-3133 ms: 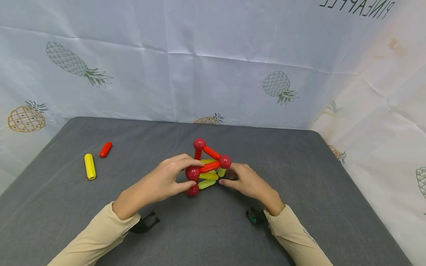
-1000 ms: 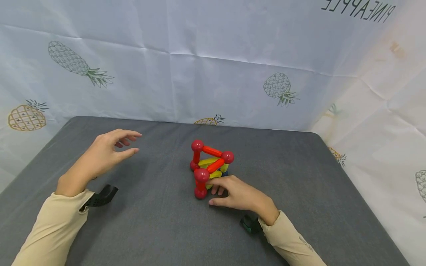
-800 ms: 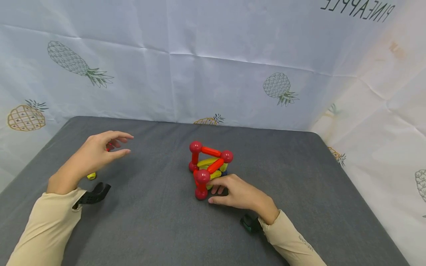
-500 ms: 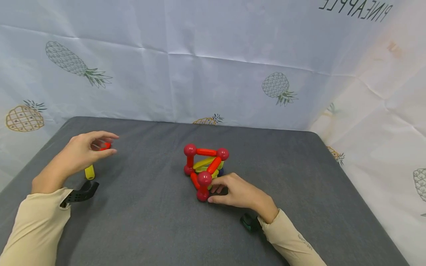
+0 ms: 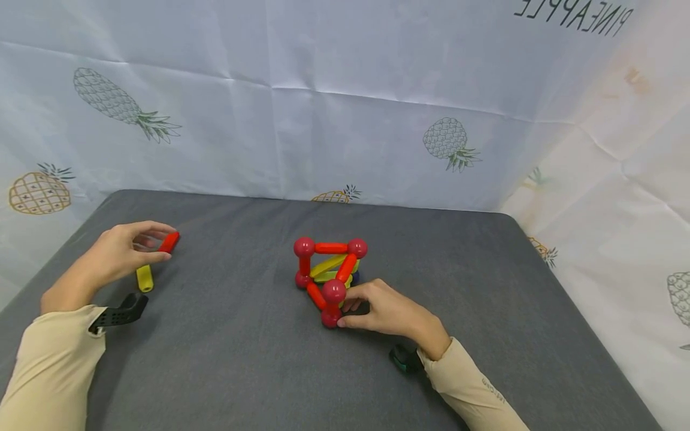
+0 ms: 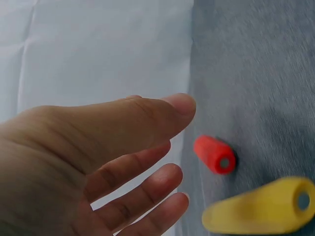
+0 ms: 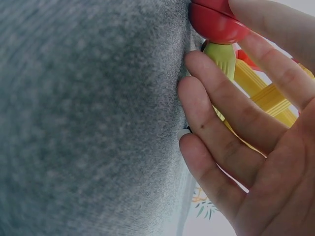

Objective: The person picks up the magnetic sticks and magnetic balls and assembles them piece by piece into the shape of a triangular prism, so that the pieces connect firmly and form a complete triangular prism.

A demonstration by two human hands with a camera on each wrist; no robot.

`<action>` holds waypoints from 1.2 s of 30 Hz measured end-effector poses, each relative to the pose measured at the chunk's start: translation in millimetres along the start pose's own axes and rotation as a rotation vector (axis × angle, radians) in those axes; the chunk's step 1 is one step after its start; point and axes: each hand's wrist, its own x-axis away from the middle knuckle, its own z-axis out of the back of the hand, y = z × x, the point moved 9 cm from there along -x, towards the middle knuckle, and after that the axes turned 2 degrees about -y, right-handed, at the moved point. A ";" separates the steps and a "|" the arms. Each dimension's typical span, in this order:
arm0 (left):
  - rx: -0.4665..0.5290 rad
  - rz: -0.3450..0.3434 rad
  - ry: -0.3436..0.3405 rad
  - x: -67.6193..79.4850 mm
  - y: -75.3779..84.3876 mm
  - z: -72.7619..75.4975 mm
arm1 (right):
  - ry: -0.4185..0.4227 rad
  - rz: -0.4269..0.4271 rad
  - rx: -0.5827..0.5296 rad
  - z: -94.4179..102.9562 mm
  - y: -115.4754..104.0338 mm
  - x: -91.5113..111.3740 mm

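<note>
A frame of magnetic rods and balls [image 5: 346, 269] stands mid-table, with red balls and red rods outside and yellow and lime rods within. My right hand [image 5: 390, 311] pinches it at its near corner. In the right wrist view the thumb and index finger lie on either side of a red ball [image 7: 216, 22], the other fingers beside a lime rod [image 7: 221, 59]. My left hand [image 5: 110, 260] hovers at the table's left, thumb and fingers apart around a loose short red rod [image 5: 169, 242]. In the left wrist view that red rod [image 6: 214, 154] lies beyond the fingertips, untouched.
A loose yellow rod [image 5: 144, 279] lies under the left hand, near the wrist strap [image 5: 121, 314]. Grey cloth covers the table [image 5: 242, 359]. A white pineapple-print curtain [image 5: 350, 120] hangs behind its far edge.
My left hand has left the frame and moved left to the loose red rod. The frame has turned, its near corner swinging right toward the right hand, which has shifted to that corner.
</note>
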 end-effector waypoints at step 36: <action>-0.095 0.138 -0.133 -1.3 -48.1 -10.9 | 0.020 0.025 -0.007 0.2 -1.5 -0.1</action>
